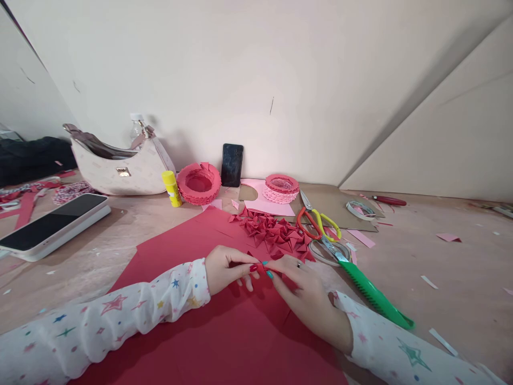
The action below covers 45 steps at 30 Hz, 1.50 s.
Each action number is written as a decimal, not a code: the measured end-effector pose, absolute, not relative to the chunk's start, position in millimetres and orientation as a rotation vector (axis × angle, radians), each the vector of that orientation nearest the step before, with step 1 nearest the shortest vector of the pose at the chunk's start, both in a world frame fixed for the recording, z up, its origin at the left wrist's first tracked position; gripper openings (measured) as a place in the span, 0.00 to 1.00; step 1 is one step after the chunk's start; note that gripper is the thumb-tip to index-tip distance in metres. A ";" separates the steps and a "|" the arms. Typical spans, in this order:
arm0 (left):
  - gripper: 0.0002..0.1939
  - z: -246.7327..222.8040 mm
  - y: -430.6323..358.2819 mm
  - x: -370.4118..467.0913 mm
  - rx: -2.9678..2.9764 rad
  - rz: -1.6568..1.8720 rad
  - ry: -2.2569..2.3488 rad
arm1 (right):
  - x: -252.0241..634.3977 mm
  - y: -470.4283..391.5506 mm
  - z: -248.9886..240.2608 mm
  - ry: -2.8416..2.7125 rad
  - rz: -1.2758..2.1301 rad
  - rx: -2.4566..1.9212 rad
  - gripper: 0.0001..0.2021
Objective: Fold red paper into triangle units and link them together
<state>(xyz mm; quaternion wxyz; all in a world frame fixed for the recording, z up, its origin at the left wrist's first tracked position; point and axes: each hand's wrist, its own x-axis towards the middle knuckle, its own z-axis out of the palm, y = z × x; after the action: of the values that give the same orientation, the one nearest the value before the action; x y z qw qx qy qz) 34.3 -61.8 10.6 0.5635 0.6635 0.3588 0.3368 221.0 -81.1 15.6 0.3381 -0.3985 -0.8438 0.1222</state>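
pinching a small red paper piece [262,269] between the fingertips of left hand [224,270] and right hand [302,286], over a large red sheet [192,331] and just on the near side of a heap of folded red pieces [276,232]. gripping with thumb and forefinger from both sides, with red nails at left and teal nails at right. unable to tell the exact fold, partly hidden by fingers. wearing white sleeves [148,299] printed with coloured stars, and a ring on the right hand.

facing, beyond the heap, a layered ring with red top and pink sides [281,197], resting on pink paper [264,207]. seeing further left a red paper ring [185,184] beside a yellow glue tube [171,189], and between both rings a dark phone [232,164] propped against the wall [240,69].

seeing at right scissors [306,200] with orange and yellow handles, a green-handled tool [372,297] near the right sleeve, a white roll [363,215] by brown cardboard [334,195], and a red-handled tool [389,200] on the table [449,267], among paper scraps [449,237]. seeing at far left a pale handbag [116,179] and, nearer, a white device with dark screen [56,222]
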 end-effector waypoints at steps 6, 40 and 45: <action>0.10 15.4 -63.8 35.8 1.651 0.845 0.909 | 220.9 -83.2 17.2 -2.201 0.195 -0.978 0.06; 0.11 16.3 -64.4 35.8 1.634 0.834 0.931 | 220.9 -82.7 20.0 -2.298 0.413 -1.113 0.09; 0.11 14.5 -65.2 36.7 1.577 0.802 0.887 | 220.5 -84.1 18.3 -2.352 0.312 -1.107 0.10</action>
<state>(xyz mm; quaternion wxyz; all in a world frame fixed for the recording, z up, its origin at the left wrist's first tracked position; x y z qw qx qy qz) 36.7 -65.2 14.5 0.5491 0.6659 0.3746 0.3387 220.5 -84.1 18.3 0.2589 -0.4083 -0.8678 0.1151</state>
